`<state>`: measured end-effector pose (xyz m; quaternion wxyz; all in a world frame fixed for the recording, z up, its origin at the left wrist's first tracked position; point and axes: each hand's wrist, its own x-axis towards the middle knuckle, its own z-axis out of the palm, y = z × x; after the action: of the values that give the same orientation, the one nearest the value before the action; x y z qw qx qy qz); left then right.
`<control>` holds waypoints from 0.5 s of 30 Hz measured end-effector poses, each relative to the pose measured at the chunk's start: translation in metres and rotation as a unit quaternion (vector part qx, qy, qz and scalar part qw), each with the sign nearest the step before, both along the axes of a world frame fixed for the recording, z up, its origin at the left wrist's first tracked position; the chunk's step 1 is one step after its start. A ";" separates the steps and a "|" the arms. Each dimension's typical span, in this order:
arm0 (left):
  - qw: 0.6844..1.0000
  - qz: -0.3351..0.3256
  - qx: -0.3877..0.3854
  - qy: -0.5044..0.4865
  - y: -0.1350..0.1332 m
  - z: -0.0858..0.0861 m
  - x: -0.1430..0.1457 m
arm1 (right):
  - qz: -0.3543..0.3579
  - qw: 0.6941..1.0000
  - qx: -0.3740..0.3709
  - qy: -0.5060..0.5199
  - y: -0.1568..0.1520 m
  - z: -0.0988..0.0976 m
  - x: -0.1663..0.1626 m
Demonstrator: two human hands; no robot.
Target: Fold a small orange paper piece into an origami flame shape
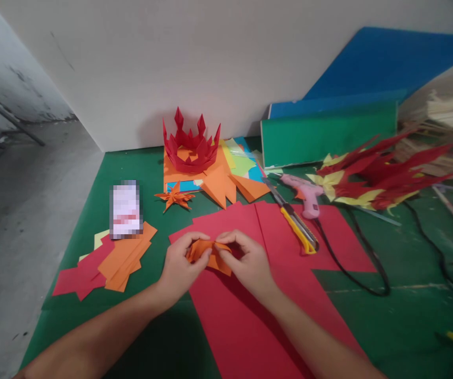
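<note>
At far left, a rough grey concrete floor [52, 179] borders the smooth green table [159, 342]. On it, flat red strips [88, 271] and orange strips [126, 258] of paper fan out in an overlapping stack, beneath a pixelated rectangular item [126, 210] whose nature I cannot tell. Next comes a spiky star [175, 198] of creased orange paper. Behind it, a red crown [190, 165] with faceted, pointed tips stands on coloured sheets.

The left hand [182, 263] pinches the left side of a folded orange paper [220, 264], thumb and fingers closed on it. The piece is held at the middle, above broad, matte red sheets [234, 321]. The right hand [250, 263] grips the other side just as narrowly, its fingertips close to the left hand's.

Further right, a yellow-handled cutter [295, 226] lies slantwise across the red sheets, just beside a glossy pink glue gun [309, 197] with a black cord. Behind stands a flat green board [329, 134]; at right, jagged, flame-like red paper [392, 197] carries pale yellow petal shapes.
</note>
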<state>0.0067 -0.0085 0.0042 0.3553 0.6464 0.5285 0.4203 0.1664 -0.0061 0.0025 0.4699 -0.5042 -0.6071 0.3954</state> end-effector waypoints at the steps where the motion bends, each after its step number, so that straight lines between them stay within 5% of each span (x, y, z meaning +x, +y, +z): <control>1: 1.000 -0.001 -0.001 0.001 0.000 0.000 0.000 | 0.000 1.000 0.000 -0.002 0.000 0.000 0.000; 15: 1.000 -0.002 -0.018 0.000 -0.001 -0.001 0.001 | 0.021 1.000 0.006 -0.020 -0.001 -0.002 -0.001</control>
<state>0.0075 -0.0092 0.0028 0.3679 0.6412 0.5341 0.4102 0.1654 -0.0076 0.0002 0.4521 -0.4965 -0.6293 0.3914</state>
